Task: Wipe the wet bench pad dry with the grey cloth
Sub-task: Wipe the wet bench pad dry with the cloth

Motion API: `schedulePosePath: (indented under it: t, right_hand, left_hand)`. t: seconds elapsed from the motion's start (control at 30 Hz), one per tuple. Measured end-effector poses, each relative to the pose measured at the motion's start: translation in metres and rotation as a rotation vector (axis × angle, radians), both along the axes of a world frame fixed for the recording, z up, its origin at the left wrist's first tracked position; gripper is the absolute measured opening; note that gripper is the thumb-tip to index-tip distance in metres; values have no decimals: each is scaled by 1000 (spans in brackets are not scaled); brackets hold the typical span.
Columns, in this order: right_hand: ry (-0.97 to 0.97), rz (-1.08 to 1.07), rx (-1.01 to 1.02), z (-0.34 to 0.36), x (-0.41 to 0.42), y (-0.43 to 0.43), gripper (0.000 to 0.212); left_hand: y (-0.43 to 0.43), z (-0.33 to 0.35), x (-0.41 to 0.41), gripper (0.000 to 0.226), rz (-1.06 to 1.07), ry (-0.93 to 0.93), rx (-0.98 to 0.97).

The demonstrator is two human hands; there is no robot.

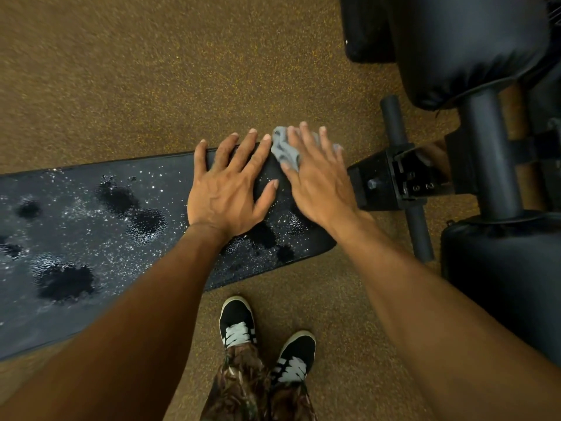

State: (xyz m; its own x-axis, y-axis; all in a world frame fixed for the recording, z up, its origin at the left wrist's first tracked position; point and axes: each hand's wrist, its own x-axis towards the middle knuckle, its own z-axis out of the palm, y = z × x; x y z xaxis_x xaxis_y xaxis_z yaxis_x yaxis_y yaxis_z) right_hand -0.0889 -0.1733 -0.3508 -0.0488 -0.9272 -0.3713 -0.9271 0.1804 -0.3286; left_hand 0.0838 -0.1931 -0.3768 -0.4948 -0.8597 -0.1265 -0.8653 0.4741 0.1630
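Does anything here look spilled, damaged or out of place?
Yes: the black textured bench pad is wet, with droplets and dark puddles across most of it. The crumpled grey cloth sits under the right hand.

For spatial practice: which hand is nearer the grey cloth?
Right. The right hand presses on the grey cloth; the left hand lies flat on the pad beside it.

3 and 2, on black bracket

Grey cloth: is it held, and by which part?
Not gripped: right hand presses flat on the middle of the grey cloth; left hand holds nothing.
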Motion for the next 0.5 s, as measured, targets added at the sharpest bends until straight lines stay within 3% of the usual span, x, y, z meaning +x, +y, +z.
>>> schedulePosePath:
  t: [0.1, 0.2, 0.33, 0.5]
  right_hand:
    - [27, 132, -35, 7, -9, 50, 63]
    - [12, 50, 50, 11, -22, 64, 64]
    - [52, -54, 71, 5, 6, 18, 60]
    - [95, 154, -17, 6, -9, 66, 67]
  left_hand:
    - [0, 1, 2, 71, -2, -3, 1]
    - [0, 2, 1, 71, 1, -6, -9]
    - [0, -1, 1, 70, 3, -7, -14]
    - [0, 1, 1, 71, -4, -13, -18]
